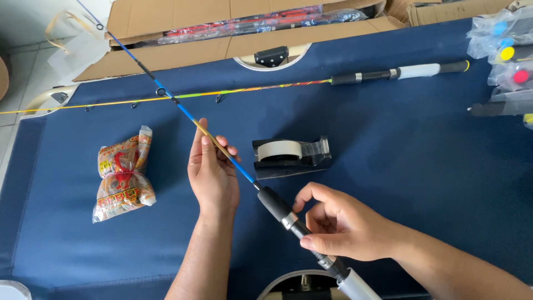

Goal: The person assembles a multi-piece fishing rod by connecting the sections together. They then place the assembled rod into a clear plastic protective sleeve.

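A blue fishing rod runs diagonally from the upper left down to the lower middle. My left hand pinches its thin blue shaft between the fingertips, palm up. My right hand grips the rod's black handle and metal reel seat lower down. The white butt end shows at the bottom edge.
A second rod, yellow-green with a black and white handle, lies across the blue cloth surface. A black tape dispenser stands beside my hands, a red and yellow packet to the left. Cardboard boxes sit behind; bagged rods at right.
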